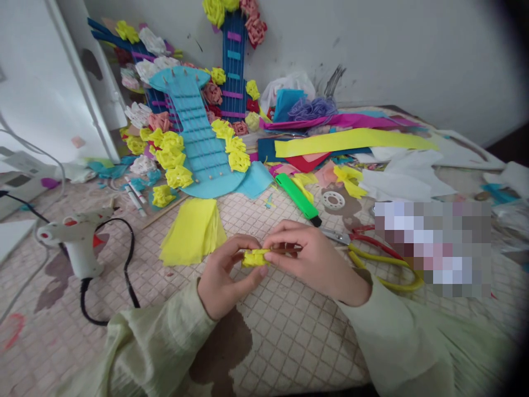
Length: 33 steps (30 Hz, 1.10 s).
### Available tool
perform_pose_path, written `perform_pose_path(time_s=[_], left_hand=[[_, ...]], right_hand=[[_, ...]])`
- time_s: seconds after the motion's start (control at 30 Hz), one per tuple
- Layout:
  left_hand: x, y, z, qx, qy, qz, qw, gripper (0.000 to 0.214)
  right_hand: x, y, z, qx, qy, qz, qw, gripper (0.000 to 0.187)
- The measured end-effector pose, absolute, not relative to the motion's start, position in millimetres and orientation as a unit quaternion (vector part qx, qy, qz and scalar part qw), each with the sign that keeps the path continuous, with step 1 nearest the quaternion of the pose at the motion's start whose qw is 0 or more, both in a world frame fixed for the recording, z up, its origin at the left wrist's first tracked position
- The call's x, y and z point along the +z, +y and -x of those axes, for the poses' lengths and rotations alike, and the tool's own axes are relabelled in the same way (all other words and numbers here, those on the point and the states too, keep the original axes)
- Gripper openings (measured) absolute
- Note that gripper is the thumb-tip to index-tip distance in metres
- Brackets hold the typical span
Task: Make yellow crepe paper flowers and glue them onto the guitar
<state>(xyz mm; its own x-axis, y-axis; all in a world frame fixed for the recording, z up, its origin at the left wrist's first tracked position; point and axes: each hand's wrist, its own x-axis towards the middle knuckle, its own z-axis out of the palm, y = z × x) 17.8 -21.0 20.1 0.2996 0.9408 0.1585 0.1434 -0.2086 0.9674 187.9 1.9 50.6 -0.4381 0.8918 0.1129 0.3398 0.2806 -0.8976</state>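
Note:
My left hand (225, 275) pinches a small crumpled yellow paper flower (255, 257) just above the patterned mat. My right hand (314, 259) is closed on a thin brown stick (285, 251) whose end goes into the flower. Both hands meet at the flower, near the middle of the view. A stack of yellow paper squares (194, 231) lies just beyond my left hand. Both sleeves are pale green.
A white glue gun (76, 237) with a black cord stands at left. Scissors with yellow and red handles (372, 251) and a green utility knife (300, 198) lie right of my hands. Blue guitar-shaped boards (198, 132) with paper flowers and heaps of coloured paper (347, 140) fill the back.

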Motion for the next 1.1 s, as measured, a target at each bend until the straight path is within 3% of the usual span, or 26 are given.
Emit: perform_pose_path(time_s=[0.53,0.73,0.83,1.1], left_hand=[[19.5,-18.1,-14.9,0.444,0.383,-0.723,0.365,0.024],[19.5,-14.6,-12.8,0.475,0.431,-0.577,0.506,0.024],[17.7,-10.0,-11.1,0.486,0.460,-0.475,0.572,0.027],[24.7,-3.5,-6.5,0.548,0.455,-0.306,0.631,0.039]], right_hand=[[49.6,1.0,-185.9,0.412,-0.726,0.442,0.329,0.010],[49.1,6.5,-189.7,0.373,-0.739,0.426,0.366,0.021],[50.9,8.8,-194.8,0.353,-0.752,0.421,0.365,0.018],[44.6,15.4,-204.5,0.257,-0.768,0.485,0.329,0.011]])
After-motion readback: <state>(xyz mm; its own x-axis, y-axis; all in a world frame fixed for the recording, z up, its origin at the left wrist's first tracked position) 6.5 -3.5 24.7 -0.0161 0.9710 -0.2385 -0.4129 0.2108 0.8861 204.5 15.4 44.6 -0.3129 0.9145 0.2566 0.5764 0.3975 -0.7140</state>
